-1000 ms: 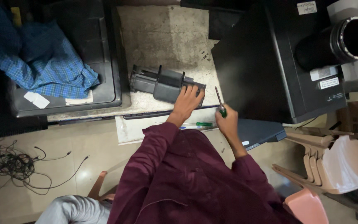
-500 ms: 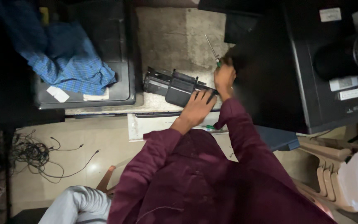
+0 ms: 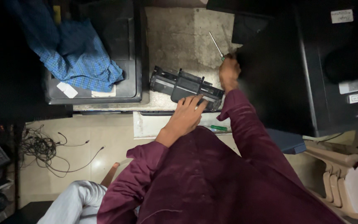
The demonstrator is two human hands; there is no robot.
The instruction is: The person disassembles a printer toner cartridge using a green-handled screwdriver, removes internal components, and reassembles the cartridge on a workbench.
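**Black cartridge on the stone bench, one hand on it, a screwdriver in the other**

A long black toner cartridge lies slantwise on the grey stone bench top, near its front edge. The left hand rests flat on the cartridge's near right end, fingers spread over it and pressing down rather than wrapped around it. The right hand is further back, just beyond the cartridge's right end, closed in a fist around the green handle of a screwdriver; the thin metal shaft points up and away to the left over bare stone. Both arms wear dark maroon sleeves.

Left of the cartridge stands a black printer, its top forming a shallow tray; a crumpled blue checked cloth lies in it, with a white slip of paper at the cloth's near edge. To the right of the hands a large black machine fills the bench, with white labels on its top. A green pen-like thing lies on a pale ledge under the bench edge. On the floor to the left is a tangle of black cables, and stacked pale plastic chairs stand at the lower right.
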